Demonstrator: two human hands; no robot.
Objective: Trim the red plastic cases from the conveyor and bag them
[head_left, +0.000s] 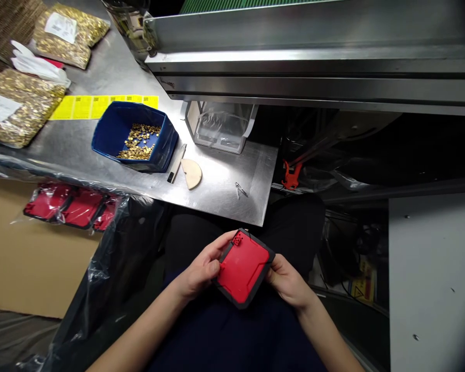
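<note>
Head view: one red-and-black panel (243, 266), held over the lap (299, 225); left edge pinched between thumb and fingers of left hand (201, 268), right edge gripped by right hand (289, 284), fingertips hidden.

On my feed, a metal table (220, 175) carries two bags (23, 111) of gold-coloured pieces, a yellow label strip (81, 107), a blue bin (161, 147) and a grey bin (225, 145); I make out a knife (177, 163) beside a pale half-disc (192, 174), and a small metal tool (241, 190) near the corner.
</note>
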